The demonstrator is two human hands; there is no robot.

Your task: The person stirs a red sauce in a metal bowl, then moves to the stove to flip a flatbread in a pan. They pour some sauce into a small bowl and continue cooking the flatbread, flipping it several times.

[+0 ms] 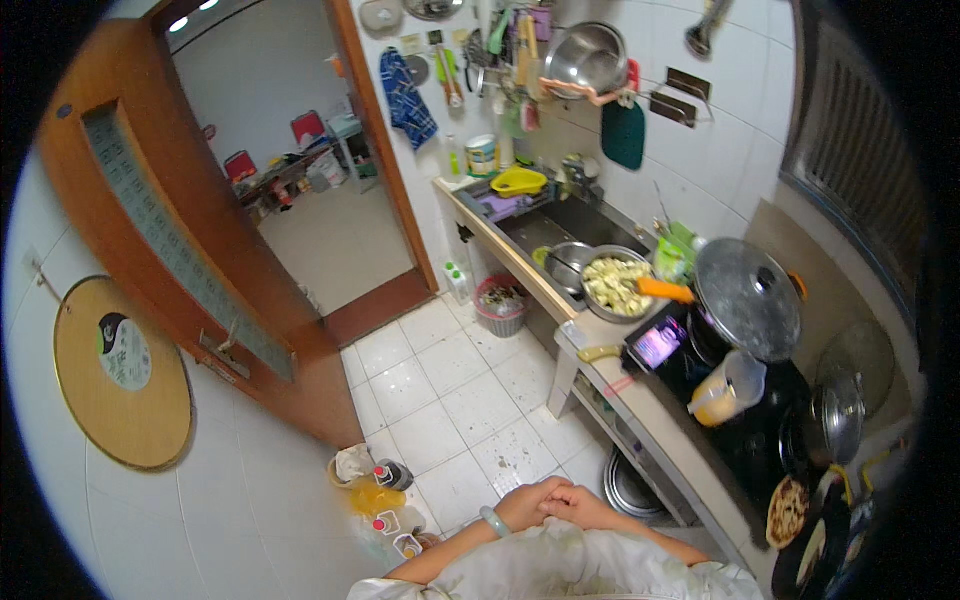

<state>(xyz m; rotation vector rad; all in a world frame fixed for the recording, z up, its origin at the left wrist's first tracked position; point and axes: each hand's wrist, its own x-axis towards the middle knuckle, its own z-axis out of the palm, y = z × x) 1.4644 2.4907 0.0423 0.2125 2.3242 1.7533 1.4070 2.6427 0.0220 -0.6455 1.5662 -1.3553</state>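
My left hand (530, 501), with a pale bangle on its wrist, is clasped together with my right hand (579, 505) in front of my light-coloured top (525, 559). Their fingers fold over each other, and I see no object in either hand. To my right runs the counter (652, 416). On it stand a steel bowl of chopped pale food (619, 289), a large lidded pan with an orange handle (750, 300) and a plastic jug (729, 390). A browned flatbread (788, 513) lies near a dark pan (814, 544).
A phone with a lit screen (658, 343) rests by a knife handle (600, 353). Beyond is the sink (540, 229), with a waste basket (500, 304) below. Several bottles (394, 474) stand on the floor at left, near an open wooden door (150, 187).
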